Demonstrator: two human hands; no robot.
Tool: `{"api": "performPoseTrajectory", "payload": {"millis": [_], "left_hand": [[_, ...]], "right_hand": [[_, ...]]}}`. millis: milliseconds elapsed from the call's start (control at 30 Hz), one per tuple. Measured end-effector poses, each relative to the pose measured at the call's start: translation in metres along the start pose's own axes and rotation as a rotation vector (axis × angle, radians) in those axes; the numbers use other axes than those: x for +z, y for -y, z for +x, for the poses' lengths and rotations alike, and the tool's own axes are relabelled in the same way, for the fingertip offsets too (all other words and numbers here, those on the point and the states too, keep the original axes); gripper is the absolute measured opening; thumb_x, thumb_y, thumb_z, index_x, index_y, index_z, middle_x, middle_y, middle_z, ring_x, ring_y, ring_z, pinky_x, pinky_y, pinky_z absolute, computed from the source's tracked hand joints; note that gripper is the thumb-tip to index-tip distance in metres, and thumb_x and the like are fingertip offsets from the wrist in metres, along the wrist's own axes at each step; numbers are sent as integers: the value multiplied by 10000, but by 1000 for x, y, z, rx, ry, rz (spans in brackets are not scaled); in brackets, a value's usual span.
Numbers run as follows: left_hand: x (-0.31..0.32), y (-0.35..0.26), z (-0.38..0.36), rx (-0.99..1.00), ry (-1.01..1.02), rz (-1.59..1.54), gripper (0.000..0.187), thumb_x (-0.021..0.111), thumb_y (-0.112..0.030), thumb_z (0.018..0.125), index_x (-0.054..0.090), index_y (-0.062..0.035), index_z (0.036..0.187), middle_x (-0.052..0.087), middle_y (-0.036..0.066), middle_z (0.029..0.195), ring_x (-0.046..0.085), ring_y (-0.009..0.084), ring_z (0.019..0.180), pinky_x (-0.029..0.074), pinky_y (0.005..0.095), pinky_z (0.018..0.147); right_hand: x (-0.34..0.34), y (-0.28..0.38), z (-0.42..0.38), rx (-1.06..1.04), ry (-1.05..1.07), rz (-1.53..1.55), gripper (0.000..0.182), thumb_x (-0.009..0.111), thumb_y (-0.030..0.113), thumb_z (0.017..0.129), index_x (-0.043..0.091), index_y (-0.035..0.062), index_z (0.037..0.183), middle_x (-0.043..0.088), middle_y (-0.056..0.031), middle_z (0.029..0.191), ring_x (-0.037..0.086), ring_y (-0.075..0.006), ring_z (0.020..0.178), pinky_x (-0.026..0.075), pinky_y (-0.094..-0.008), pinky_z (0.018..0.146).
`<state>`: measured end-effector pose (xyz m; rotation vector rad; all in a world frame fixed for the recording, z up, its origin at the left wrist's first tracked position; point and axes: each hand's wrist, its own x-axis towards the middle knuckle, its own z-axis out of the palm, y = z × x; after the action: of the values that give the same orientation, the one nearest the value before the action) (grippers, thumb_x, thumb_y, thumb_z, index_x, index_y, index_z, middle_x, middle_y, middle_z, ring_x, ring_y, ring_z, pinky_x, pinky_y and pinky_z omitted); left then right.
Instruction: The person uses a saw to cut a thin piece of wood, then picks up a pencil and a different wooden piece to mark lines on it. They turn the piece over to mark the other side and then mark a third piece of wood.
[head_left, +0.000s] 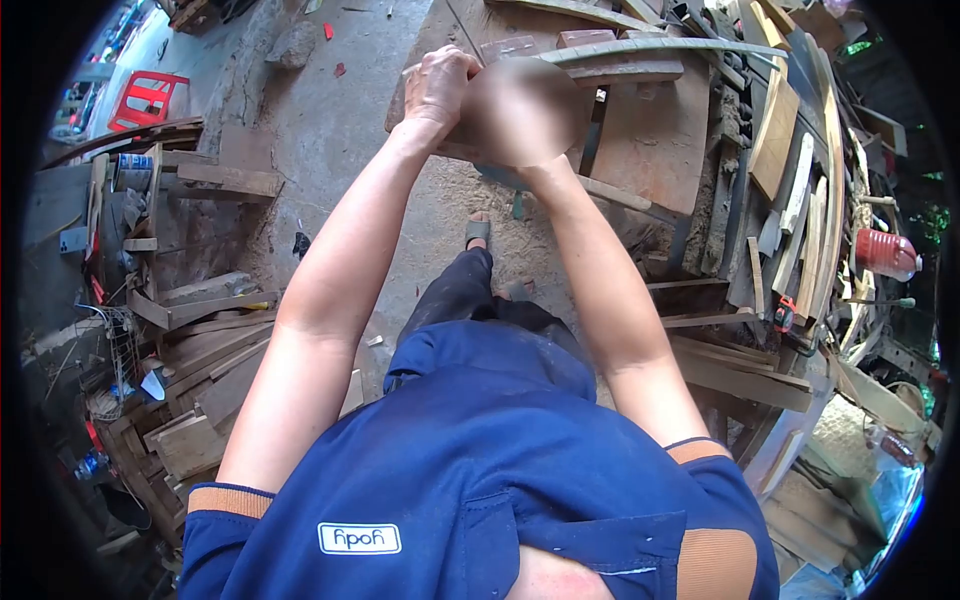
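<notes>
Wood, a stiff narrow strip, lies at the workbench's near-left corner; the left hand clenches it. The right hand is blurred, its grip indiscernible. Probably light; best gripped mid-length.

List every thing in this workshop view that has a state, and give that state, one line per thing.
left hand: closed around a wooden piece
right hand: blurred, grip cannot be told
red plastic chair: tipped on its side
red-capped bottle: lying among planks
curved wooden strip: resting across the workbench
</notes>
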<state>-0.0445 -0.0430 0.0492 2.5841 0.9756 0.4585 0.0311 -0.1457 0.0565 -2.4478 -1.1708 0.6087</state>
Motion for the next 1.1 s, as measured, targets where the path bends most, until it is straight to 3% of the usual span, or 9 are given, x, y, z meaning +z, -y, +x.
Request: {"api": "performPoseTrajectory", "payload": {"millis": [267,400,433,600,667,800,867,1000,1100], "left_hand": [[5,-3,-3,3,-66,37,160,668,-194,820,773,-124,920,693,72,974,685,296,911,542,394,847],[11,-1,-4,18,-60,25,168,665,-193,817,770,-126,931,693,70,1002,682,294,931,540,395,853],[8,-3,-4,13,-35,77,175,665,-189,814,767,-125,941,694,70,1011,678,294,948,541,400,853],[4,-6,-1,55,-20,96,176,678,-184,800,765,-116,937,697,75,1018,677,294,954,542,404,855],[5,-6,-5,19,-27,58,173,683,-186,797,767,-112,929,700,85,1015,678,297,949,541,398,860],[1,-3,-2,26,-5,19,185,704,-165,784,768,-107,947,704,104,991,677,302,945,534,387,869],[3,-6,-5,29,-24,14,188,709,-155,777,768,-109,950,701,106,997,675,304,949,531,389,872],[2,-8,-3,28,-20,42,190,706,-161,775,771,-126,950,696,112,1001,674,306,950,530,392,875],[2,-3,-1,26,-10,8,189,699,-165,776,770,-114,943,696,111,985,675,309,940,531,399,864]], "right_hand": [[0,-1,0,-3,12,-24,246,471,163,921,560,5,1087,680,-297,1009,665,-445,995,526,-534,863],[9,-9,-7,-34,-77,2,208,462,162,933,548,9,1044,683,-301,925,678,-461,914,541,-550,804],[9,-11,-21,-30,-85,-73,187,473,156,943,572,28,1036,709,-255,890,711,-407,878,569,-503,769],[4,-17,-39,28,-52,-75,179,468,150,938,566,28,1025,709,-256,896,714,-395,878,569,-504,758],[11,-16,-11,-82,-105,-11,177,465,142,935,562,19,1017,705,-267,882,714,-398,874,566,-508,753],[14,-16,-15,-67,-138,65,207,444,181,944,525,19,1044,689,-287,893,686,-452,884,539,-557,781],[2,-22,-55,34,-21,-10,206,434,176,951,528,23,1052,694,-274,923,686,-442,901,543,-540,790],[5,-17,-32,25,-34,29,188,464,166,945,532,30,1055,690,-276,963,684,-425,944,553,-512,807],[13,-10,-6,-13,-103,-50,197,438,193,974,563,47,1017,718,-232,928,716,-385,891,565,-505,764]]}}
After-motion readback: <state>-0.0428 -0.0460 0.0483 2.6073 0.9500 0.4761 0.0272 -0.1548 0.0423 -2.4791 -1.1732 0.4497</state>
